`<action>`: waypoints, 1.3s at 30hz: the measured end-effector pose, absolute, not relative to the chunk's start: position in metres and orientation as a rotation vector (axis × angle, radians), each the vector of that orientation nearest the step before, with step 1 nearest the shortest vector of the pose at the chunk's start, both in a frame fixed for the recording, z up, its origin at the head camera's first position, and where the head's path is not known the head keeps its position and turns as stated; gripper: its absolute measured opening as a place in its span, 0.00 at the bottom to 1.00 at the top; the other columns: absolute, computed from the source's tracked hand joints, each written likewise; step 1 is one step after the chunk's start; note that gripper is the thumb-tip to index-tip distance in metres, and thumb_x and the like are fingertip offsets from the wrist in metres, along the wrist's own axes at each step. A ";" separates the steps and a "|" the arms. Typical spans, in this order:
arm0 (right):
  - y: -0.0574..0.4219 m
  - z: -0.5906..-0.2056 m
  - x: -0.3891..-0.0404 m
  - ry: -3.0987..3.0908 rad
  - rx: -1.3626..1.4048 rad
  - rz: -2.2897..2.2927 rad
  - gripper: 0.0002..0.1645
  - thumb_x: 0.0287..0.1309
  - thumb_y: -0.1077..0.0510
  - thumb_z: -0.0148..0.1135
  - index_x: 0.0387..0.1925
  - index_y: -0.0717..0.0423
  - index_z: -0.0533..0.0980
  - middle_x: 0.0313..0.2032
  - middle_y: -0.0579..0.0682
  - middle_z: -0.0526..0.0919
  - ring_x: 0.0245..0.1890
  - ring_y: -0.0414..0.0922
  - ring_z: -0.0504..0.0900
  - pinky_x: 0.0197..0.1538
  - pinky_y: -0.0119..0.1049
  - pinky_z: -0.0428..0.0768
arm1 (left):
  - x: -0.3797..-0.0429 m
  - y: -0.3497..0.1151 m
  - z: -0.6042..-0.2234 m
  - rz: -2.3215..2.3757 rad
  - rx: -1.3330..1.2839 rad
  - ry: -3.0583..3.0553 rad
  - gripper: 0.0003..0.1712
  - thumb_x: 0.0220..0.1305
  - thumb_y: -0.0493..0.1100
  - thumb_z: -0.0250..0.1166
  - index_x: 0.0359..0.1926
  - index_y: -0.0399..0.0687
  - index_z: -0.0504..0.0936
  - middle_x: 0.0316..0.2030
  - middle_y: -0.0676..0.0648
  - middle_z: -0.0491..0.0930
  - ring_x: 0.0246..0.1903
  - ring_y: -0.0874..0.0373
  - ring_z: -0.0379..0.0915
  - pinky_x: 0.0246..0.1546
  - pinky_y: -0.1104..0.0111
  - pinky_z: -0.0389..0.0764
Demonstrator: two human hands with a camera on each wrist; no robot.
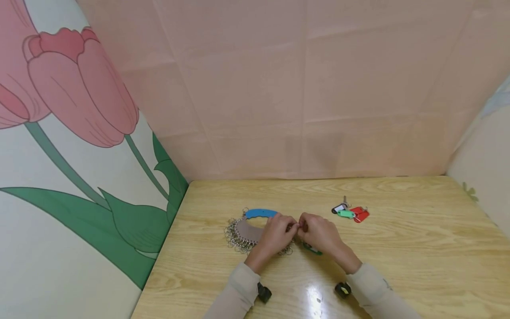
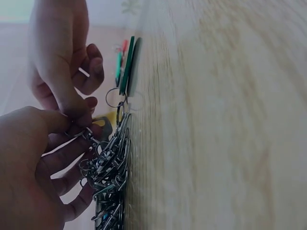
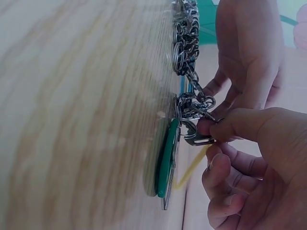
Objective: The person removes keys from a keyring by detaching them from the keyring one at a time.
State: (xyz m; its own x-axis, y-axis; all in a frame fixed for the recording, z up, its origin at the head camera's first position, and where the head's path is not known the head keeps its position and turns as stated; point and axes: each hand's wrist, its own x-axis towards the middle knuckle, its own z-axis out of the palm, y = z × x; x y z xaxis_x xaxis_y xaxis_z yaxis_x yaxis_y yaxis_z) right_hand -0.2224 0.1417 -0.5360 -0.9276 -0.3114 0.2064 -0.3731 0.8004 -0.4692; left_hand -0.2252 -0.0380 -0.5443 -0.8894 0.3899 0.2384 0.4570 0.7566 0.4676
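A curved grey plate [image 1: 248,231] with a blue handle strip [image 1: 260,213] lies on the table, its outer edge fringed with metal clips and split rings [image 2: 112,167]. My left hand [image 1: 275,232] is over its right end and pinches a small split ring [image 2: 76,134] between thumb and finger. My right hand [image 1: 320,231] meets it there, thumb and fingertip pinching the same ring. Below the fingers hangs a flat metal piece with a slot [image 3: 199,140]. A green key tag [image 3: 166,160] on a ring is beside the fringe, under my right hand.
Farther back to the right lie several key tags, among them a green one [image 1: 345,214], a red one [image 1: 361,215] and a black-rimmed one [image 1: 339,208], with a key [image 1: 345,200]. A pink cloth wall [image 1: 255,110] stands behind the wooden table [image 1: 418,248].
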 end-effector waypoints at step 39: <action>0.149 -0.530 -0.221 -2.875 0.467 0.843 0.04 0.60 0.59 0.70 0.33 0.50 0.80 0.25 0.43 0.82 0.19 0.38 0.73 0.21 0.35 0.70 | -0.229 -0.044 -0.544 -0.834 -0.758 -2.772 0.10 0.70 0.45 0.70 0.50 0.55 0.90 0.38 0.58 0.90 0.43 0.62 0.78 0.52 0.61 0.77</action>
State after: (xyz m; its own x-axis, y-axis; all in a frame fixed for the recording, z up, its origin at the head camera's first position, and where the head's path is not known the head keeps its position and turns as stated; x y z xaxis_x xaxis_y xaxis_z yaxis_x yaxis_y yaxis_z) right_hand -0.2210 0.1494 -0.5305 -0.9468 -0.2609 0.1884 -0.3214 0.7985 -0.5090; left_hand -0.2293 -0.0441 -0.5437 -0.8612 0.4255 0.2782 0.5083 0.7177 0.4760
